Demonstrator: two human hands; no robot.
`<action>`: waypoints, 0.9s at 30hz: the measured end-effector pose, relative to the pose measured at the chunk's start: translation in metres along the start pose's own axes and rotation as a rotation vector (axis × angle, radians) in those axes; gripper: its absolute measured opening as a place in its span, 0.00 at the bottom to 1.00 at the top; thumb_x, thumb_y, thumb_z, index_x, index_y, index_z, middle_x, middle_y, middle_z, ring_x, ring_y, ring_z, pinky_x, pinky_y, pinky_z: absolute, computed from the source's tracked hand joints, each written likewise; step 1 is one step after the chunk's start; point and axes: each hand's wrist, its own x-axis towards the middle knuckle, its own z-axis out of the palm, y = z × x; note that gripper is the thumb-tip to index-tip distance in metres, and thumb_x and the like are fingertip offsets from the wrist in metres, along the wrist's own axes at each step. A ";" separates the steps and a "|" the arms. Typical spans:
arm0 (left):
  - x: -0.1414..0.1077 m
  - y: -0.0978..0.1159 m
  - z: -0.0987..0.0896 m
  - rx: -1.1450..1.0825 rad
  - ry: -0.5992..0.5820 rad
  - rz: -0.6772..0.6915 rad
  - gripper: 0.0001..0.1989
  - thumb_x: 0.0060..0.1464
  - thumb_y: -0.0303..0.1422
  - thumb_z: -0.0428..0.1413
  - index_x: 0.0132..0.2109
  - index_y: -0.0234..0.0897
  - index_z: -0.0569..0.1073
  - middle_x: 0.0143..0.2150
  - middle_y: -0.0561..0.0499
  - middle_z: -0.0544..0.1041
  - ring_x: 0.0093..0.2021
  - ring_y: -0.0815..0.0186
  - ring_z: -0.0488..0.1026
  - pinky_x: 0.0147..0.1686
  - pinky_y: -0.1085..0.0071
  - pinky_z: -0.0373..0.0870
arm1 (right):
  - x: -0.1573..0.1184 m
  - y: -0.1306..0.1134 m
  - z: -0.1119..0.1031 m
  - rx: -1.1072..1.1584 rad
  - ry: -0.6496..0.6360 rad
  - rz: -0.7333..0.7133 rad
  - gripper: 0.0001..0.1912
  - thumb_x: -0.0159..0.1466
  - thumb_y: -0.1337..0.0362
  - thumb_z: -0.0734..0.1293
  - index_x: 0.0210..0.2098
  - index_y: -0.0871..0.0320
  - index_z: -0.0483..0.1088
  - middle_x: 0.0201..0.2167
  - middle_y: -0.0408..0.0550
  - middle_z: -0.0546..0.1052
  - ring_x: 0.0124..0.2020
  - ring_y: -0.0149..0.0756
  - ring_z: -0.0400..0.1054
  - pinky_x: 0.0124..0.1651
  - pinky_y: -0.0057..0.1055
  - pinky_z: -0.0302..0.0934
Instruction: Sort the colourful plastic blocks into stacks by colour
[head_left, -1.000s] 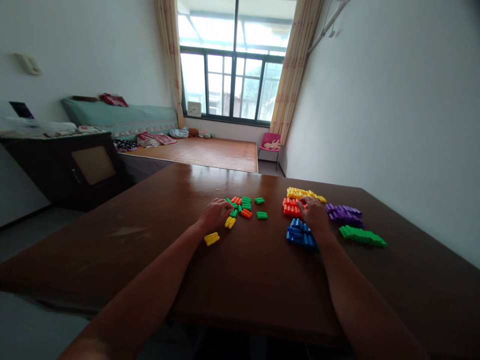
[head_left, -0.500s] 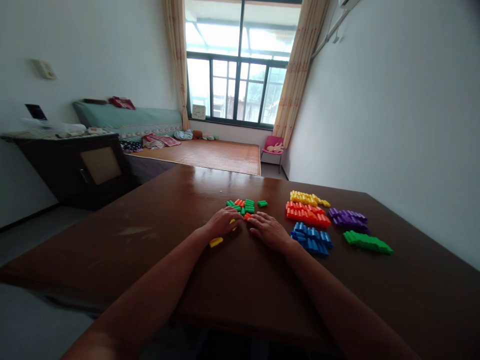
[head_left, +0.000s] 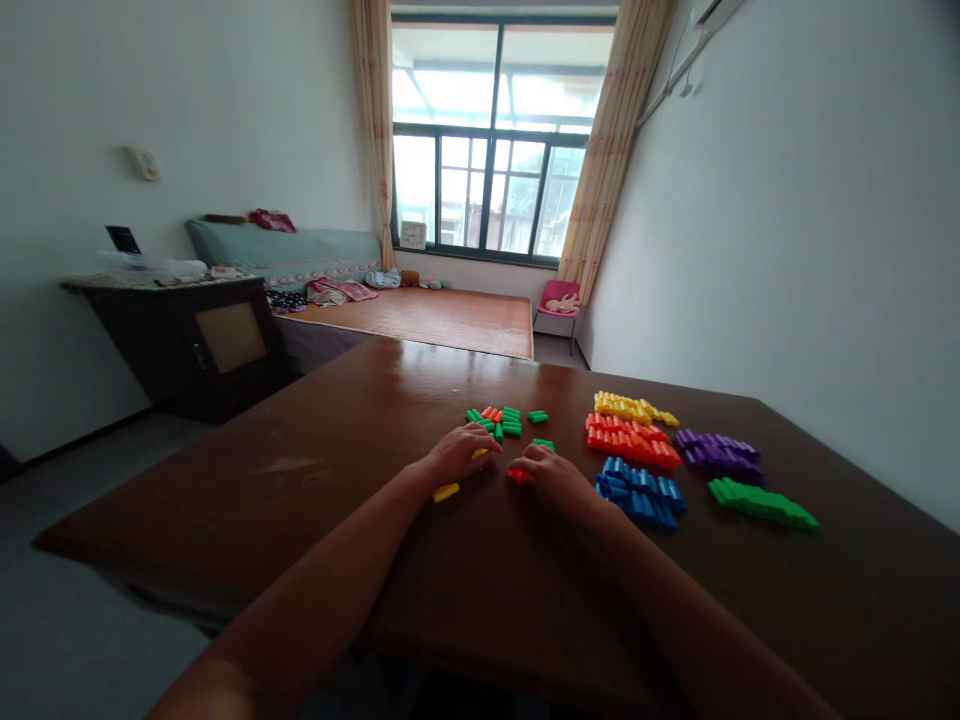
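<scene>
Right hand (head_left: 553, 482): since the earlier frame you've drawn it toward yourself, the orange piece (head_left: 517, 475) coming along.
Orange piece: on the worktop (head_left: 337, 540), under your right fingertips, between your hands.
Handling: best pinch it low by its sides, clear of the green piece (head_left: 543, 443) beyond.
Grip: left hand (head_left: 459, 455) curls over a yellow piece (head_left: 480, 453); whether either hand is clamped, I can't tell.
Green piece: covered earlier, now partly showing.
</scene>
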 end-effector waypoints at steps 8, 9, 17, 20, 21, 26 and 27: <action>-0.001 -0.003 -0.002 0.009 0.017 -0.008 0.10 0.60 0.34 0.53 0.43 0.42 0.79 0.41 0.48 0.79 0.45 0.62 0.73 0.50 0.66 0.67 | -0.005 0.005 0.000 0.237 0.018 -0.013 0.11 0.61 0.69 0.65 0.44 0.57 0.70 0.49 0.53 0.71 0.51 0.40 0.66 0.55 0.37 0.60; -0.001 -0.002 -0.003 0.016 0.015 -0.010 0.11 0.60 0.34 0.52 0.43 0.42 0.79 0.41 0.48 0.79 0.46 0.62 0.73 0.50 0.66 0.67 | -0.004 0.004 0.001 0.238 0.011 0.004 0.10 0.61 0.70 0.64 0.43 0.57 0.70 0.48 0.53 0.72 0.51 0.40 0.66 0.55 0.37 0.60; 0.000 -0.004 -0.007 0.041 0.003 -0.034 0.10 0.60 0.33 0.52 0.42 0.41 0.79 0.40 0.49 0.80 0.46 0.62 0.73 0.49 0.67 0.68 | -0.004 0.003 0.005 0.175 0.019 0.049 0.11 0.64 0.71 0.61 0.45 0.57 0.69 0.46 0.52 0.75 0.49 0.41 0.67 0.54 0.39 0.60; 0.000 -0.007 -0.006 0.044 0.012 -0.038 0.10 0.60 0.32 0.53 0.42 0.42 0.79 0.40 0.49 0.80 0.45 0.62 0.73 0.50 0.67 0.68 | -0.005 0.004 0.005 0.179 0.009 0.033 0.14 0.64 0.71 0.61 0.49 0.58 0.67 0.49 0.53 0.74 0.51 0.40 0.66 0.56 0.38 0.59; -0.001 -0.008 -0.006 0.044 0.016 -0.040 0.10 0.60 0.32 0.53 0.42 0.42 0.79 0.40 0.49 0.80 0.45 0.62 0.73 0.50 0.66 0.68 | -0.005 0.004 0.005 0.180 0.001 0.024 0.15 0.64 0.71 0.61 0.49 0.58 0.67 0.50 0.54 0.74 0.51 0.40 0.66 0.56 0.38 0.58; -0.001 -0.013 -0.004 0.045 0.035 -0.081 0.10 0.60 0.34 0.52 0.42 0.42 0.79 0.40 0.49 0.80 0.46 0.62 0.72 0.50 0.66 0.68 | -0.006 0.006 0.007 0.168 -0.005 0.001 0.14 0.63 0.71 0.61 0.48 0.59 0.68 0.48 0.53 0.74 0.49 0.40 0.66 0.55 0.38 0.59; -0.001 -0.014 -0.004 0.046 0.034 -0.090 0.10 0.60 0.34 0.52 0.42 0.42 0.79 0.40 0.49 0.80 0.46 0.62 0.72 0.50 0.66 0.68 | -0.006 0.006 0.007 0.169 0.007 -0.008 0.14 0.62 0.70 0.62 0.48 0.59 0.68 0.48 0.53 0.74 0.49 0.40 0.66 0.55 0.38 0.59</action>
